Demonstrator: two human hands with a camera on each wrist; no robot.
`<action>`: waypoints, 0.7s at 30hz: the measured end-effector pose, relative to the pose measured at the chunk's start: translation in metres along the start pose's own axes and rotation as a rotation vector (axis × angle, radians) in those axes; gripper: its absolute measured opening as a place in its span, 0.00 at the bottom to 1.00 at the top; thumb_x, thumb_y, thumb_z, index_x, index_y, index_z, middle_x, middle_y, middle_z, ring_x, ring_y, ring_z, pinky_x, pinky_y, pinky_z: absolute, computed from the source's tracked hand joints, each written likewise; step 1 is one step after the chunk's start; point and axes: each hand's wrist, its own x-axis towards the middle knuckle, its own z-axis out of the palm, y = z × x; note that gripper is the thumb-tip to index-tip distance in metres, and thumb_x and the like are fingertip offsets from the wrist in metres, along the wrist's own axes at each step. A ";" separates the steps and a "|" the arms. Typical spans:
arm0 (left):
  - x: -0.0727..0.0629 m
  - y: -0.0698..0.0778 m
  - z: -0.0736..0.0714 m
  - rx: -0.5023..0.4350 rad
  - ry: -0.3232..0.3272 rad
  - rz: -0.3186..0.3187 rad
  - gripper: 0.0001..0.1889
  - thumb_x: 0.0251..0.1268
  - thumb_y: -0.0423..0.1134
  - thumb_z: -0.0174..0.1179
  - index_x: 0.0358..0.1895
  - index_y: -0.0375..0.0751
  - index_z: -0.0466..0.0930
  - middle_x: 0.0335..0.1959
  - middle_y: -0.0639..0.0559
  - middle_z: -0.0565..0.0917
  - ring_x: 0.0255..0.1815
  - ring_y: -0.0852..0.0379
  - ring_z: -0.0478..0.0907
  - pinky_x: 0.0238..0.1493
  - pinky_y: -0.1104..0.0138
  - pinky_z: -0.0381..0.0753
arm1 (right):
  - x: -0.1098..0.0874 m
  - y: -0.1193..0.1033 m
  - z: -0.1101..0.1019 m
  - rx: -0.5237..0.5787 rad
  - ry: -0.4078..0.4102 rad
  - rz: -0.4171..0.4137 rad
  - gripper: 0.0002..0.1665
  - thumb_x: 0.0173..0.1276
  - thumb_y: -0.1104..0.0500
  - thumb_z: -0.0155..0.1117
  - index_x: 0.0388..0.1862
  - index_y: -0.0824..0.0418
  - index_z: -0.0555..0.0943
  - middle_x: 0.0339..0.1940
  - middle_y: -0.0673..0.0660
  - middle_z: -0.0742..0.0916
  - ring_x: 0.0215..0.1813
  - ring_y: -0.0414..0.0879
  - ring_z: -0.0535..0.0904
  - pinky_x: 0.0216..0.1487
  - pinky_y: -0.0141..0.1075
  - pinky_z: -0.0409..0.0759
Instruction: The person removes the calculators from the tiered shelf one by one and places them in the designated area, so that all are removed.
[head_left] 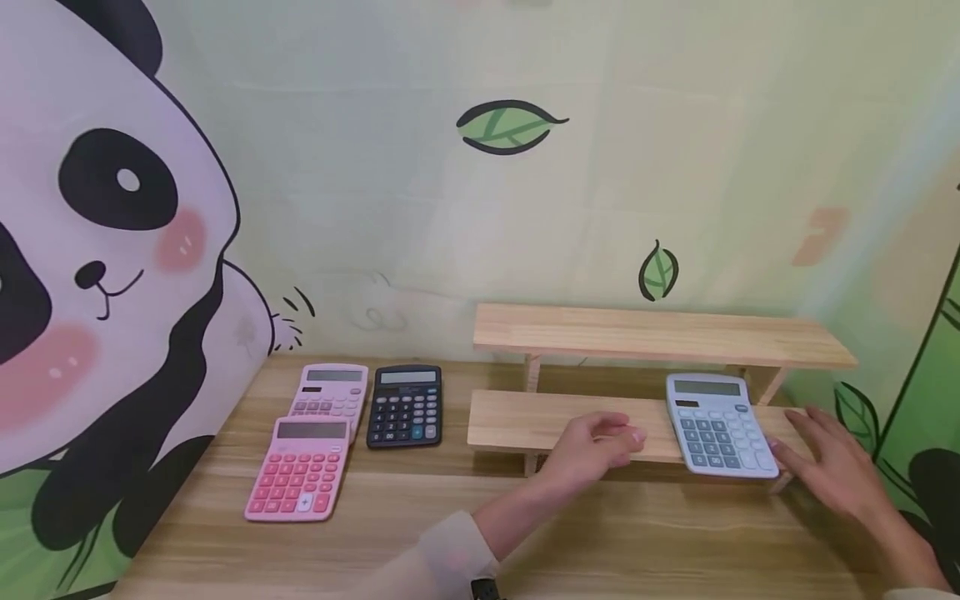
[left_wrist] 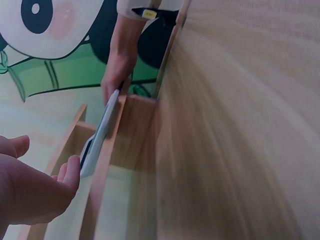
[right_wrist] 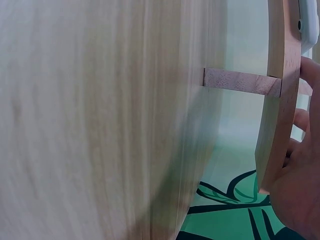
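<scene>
A light blue calculator [head_left: 722, 425] leans back on the lower shelf [head_left: 517, 419] of a wooden two-tier stand, its bottom edge reaching past the shelf's front. My right hand [head_left: 832, 467] is at the shelf's right end, thumb tip right at the calculator's lower right side and the other fingers extended over the board. To the calculator's left, my left hand [head_left: 592, 450] hovers in front of the shelf, fingers loosely bent with nothing between them. In the left wrist view the calculator [left_wrist: 97, 137] appears edge-on beyond the left fingertips.
At the left of the wooden table [head_left: 405, 533] lie a pink calculator [head_left: 300, 475], a paler pink one [head_left: 333, 392] partly beneath it, and a black calculator [head_left: 405, 408]. The upper shelf [head_left: 652, 333] rises behind the lower one. A panda-print backdrop [head_left: 360, 208] stands behind.
</scene>
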 end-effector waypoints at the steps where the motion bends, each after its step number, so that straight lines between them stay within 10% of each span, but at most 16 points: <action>1: 0.001 -0.002 0.005 -0.028 -0.004 -0.014 0.25 0.74 0.38 0.69 0.67 0.28 0.77 0.49 0.50 0.88 0.52 0.52 0.88 0.56 0.62 0.89 | 0.000 0.000 0.000 0.002 0.001 -0.003 0.47 0.82 0.39 0.54 0.77 0.78 0.62 0.76 0.86 0.59 0.73 0.88 0.54 0.64 0.84 0.56; 21: 0.017 -0.048 0.086 -0.322 0.115 -0.232 0.06 0.71 0.30 0.69 0.46 0.32 0.83 0.40 0.39 0.90 0.46 0.45 0.90 0.56 0.54 0.90 | -0.003 0.002 0.003 0.012 0.039 -0.022 0.45 0.81 0.41 0.57 0.76 0.77 0.64 0.75 0.86 0.61 0.74 0.87 0.55 0.63 0.84 0.57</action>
